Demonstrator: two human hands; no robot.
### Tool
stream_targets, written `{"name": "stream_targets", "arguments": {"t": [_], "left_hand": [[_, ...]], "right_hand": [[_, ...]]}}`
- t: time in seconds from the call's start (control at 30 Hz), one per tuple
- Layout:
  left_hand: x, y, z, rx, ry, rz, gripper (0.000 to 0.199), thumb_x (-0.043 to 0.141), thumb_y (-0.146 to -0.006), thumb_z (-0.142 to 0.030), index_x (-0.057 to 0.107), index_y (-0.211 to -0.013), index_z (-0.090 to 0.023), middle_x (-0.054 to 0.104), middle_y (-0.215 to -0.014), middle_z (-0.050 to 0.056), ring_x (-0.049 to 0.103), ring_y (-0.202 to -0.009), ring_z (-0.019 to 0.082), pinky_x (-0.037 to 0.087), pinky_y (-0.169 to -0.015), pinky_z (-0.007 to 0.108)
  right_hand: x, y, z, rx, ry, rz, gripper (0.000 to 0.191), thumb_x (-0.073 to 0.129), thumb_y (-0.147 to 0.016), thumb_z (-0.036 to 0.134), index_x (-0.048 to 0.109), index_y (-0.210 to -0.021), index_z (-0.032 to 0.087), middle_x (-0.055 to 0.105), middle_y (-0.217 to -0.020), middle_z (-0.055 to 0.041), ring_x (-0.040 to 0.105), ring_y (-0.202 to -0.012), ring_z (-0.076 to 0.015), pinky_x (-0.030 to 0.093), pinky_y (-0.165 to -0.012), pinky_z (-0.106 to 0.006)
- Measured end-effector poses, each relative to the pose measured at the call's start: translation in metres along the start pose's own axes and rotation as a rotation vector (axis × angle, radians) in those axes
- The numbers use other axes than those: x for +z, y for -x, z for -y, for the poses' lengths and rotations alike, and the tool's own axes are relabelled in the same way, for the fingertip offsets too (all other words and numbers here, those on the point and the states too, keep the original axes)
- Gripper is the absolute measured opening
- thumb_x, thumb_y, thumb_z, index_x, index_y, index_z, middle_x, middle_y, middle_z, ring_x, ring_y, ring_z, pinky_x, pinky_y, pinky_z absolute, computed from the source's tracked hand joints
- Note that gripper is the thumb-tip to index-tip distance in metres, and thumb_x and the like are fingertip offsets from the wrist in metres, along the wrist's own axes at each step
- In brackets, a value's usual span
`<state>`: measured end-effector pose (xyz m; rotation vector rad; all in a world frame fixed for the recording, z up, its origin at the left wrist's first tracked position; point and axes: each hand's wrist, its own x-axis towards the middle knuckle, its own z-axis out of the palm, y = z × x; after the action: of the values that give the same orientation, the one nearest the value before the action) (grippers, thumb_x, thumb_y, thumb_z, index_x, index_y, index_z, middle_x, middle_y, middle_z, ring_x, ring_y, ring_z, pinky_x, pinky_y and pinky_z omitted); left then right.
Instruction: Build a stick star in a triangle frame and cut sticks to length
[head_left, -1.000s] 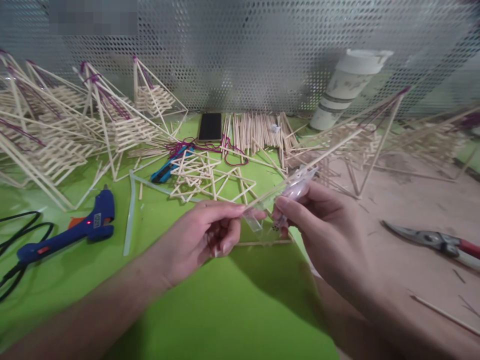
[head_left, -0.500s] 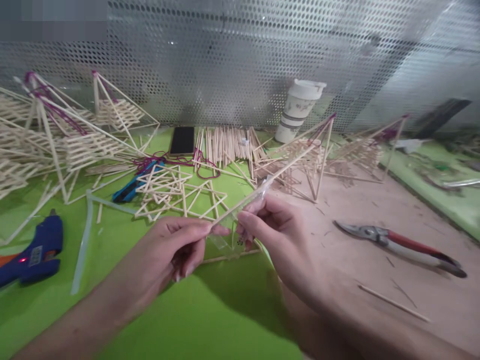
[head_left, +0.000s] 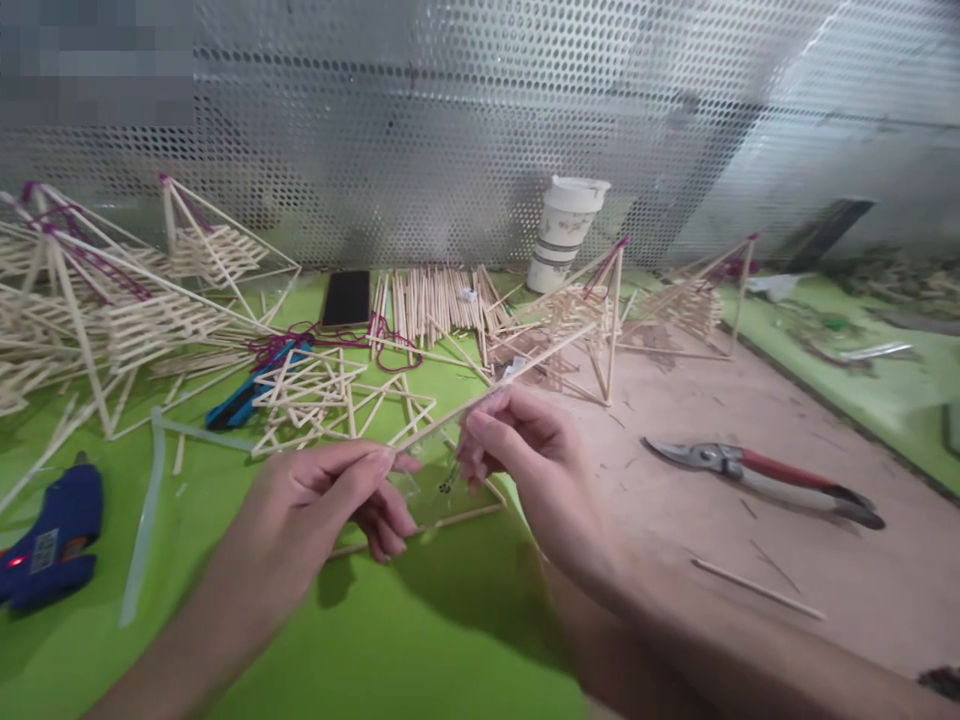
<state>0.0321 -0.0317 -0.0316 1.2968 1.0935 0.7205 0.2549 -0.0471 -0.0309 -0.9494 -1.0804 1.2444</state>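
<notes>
My left hand (head_left: pixel 322 515) is closed in a pinch on the near end of a thin wooden stick (head_left: pixel 559 345). The stick slants up and away to the right, passing over the fingers of my right hand (head_left: pixel 529 455). That hand is closed too, gripping clear plastic film (head_left: pixel 431 485) that lies along the stick and hangs between my hands; a small dark print shows on it. Exactly how the film wraps the stick is unclear. Beneath my hands, a stick frame (head_left: pixel 469 515) rests on the green surface, partly hidden.
On the left are a blue glue gun (head_left: pixel 56 540), a glue stick (head_left: pixel 142 530) and a blue cutter (head_left: pixel 251 390). Stick frames (head_left: pixel 341 395), a phone (head_left: pixel 346 298), loose sticks (head_left: pixel 431 305) and a paper cup (head_left: pixel 566 235) stand behind. Pruning shears (head_left: pixel 765 475) lie right.
The view has turned slightly, so most things sit further left and lower. Both hands keep hold of the stick and film, with the stick's angle little changed.
</notes>
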Motion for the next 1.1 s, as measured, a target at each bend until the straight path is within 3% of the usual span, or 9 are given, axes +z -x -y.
{"name": "stream_targets", "arguments": {"t": [0.3,0.53,0.73,1.1], "left_hand": [[0.009,0.005,-0.014,-0.002,-0.051,-0.102,0.026,0.071,-0.097,-0.044,0.081,-0.091,-0.02,0.078,-0.073,0.004,0.071,-0.062,0.017,0.06,-0.056,0.024],[0.013,0.009,-0.018,0.017,-0.072,-0.154,0.023,0.072,-0.095,-0.042,0.08,-0.087,-0.022,0.078,-0.072,0.003,0.07,-0.062,0.016,0.06,-0.056,0.023],[0.012,0.008,-0.016,0.037,-0.11,-0.157,0.023,0.071,-0.095,-0.042,0.082,-0.089,-0.022,0.078,-0.073,0.003,0.07,-0.061,0.016,0.061,-0.058,0.025],[0.012,0.008,-0.016,0.056,-0.11,-0.172,0.024,0.071,-0.095,-0.038,0.079,-0.078,-0.023,0.077,-0.072,0.004,0.068,-0.06,0.016,0.061,-0.058,0.025]], "right_hand": [[-0.007,-0.008,0.003,-0.075,-0.037,-0.128,0.023,0.066,-0.101,0.024,0.073,-0.079,0.021,0.068,-0.074,0.0016,0.062,-0.062,-0.0107,0.055,-0.057,-0.023],[-0.008,-0.005,0.002,-0.1,-0.065,-0.102,0.026,0.063,-0.104,0.028,0.077,-0.083,0.02,0.07,-0.076,-0.0006,0.063,-0.064,-0.0107,0.054,-0.058,-0.023],[-0.007,-0.006,0.004,-0.059,-0.036,-0.127,0.025,0.069,-0.101,0.027,0.074,-0.077,0.02,0.069,-0.074,0.0005,0.061,-0.062,-0.0107,0.054,-0.058,-0.024],[-0.008,-0.007,0.004,-0.113,-0.004,-0.136,0.023,0.068,-0.099,0.021,0.075,-0.077,0.022,0.069,-0.071,0.0022,0.062,-0.06,-0.0097,0.054,-0.057,-0.023]]}}
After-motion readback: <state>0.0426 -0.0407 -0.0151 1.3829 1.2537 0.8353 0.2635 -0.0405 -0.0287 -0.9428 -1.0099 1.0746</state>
